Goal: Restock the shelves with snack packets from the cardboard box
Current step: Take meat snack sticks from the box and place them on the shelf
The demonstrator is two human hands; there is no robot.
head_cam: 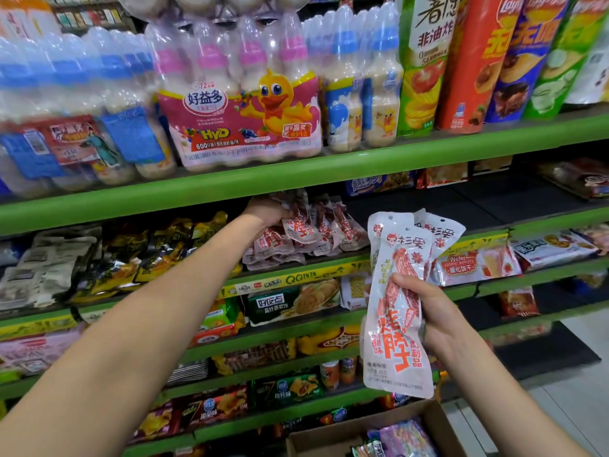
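My right hand (425, 308) grips a small stack of white snack packets (400, 301) with red-orange print, held upright in front of the shelves. My left hand (267, 211) reaches into the second shelf from the top and is shut on matching white-and-red packets (296, 225) at the top of a pile (316, 235) lying there. The cardboard box (342, 435) sits open at the bottom of the view, below my right hand, with purple and mixed packets (405, 437) inside.
Green-edged shelves (296, 169) fill the view. Bottled drink multipacks (244, 103) and tall crisp tubes (474, 61) stand on the top shelf. Dark and yellow snack bags (131, 255) lie left of the pile, wafer packs (474, 263) to the right. Floor tiles (580, 390) show at lower right.
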